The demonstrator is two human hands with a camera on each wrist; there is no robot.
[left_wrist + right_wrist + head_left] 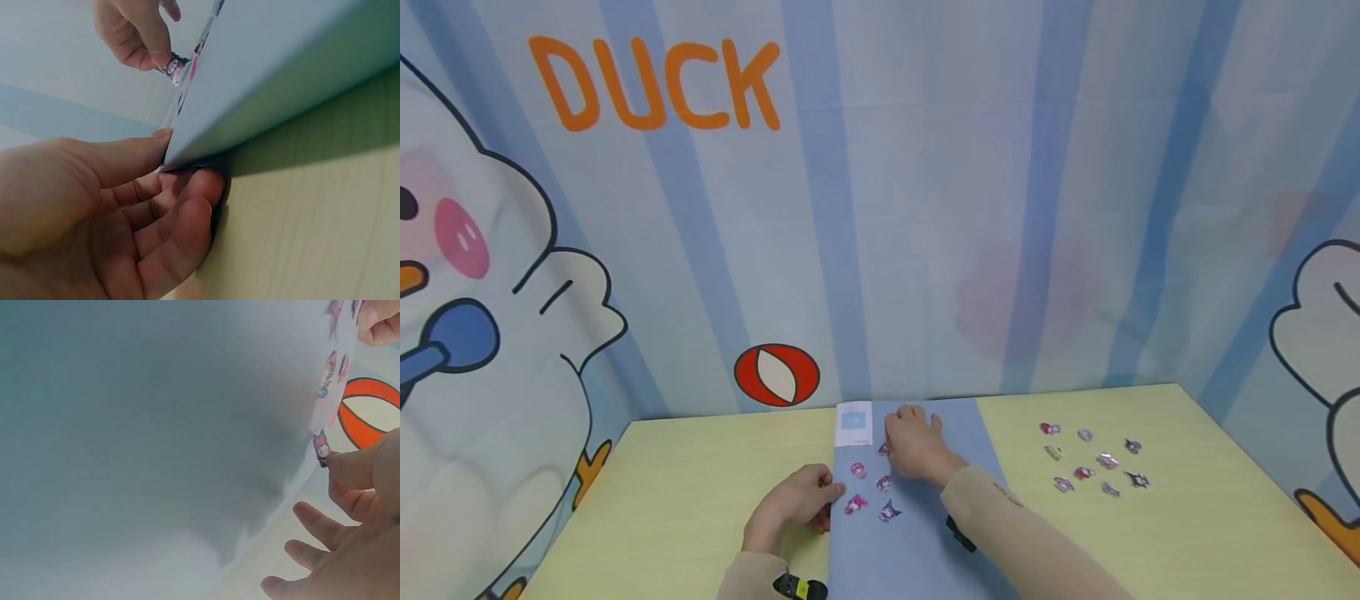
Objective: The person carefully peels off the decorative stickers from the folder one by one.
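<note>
My right hand (pixel 916 442) pinches a small cartoon sticker (pixel 321 449) between thumb and index finger, just over the upper part of a blue board (pixel 917 550). Its other fingers spread apart in the right wrist view. Along the left edge of the board, my left hand (pixel 796 503) grips it, thumb on top and curled fingers underneath. Several pink and purple stickers, such as a pink one (pixel 855 504) and a dark-hatted one (pixel 890 511), lie on the board's left side between the hands. In the left wrist view the held sticker (pixel 175 67) is close above the surface.
To the right on the pale yellow table (pixel 1187 525), several more stickers (pixel 1107 460) lie scattered. A white label (pixel 853 423) covers the board's top left corner. Behind the table hangs a striped blue curtain (pixel 917 208) with duck drawings.
</note>
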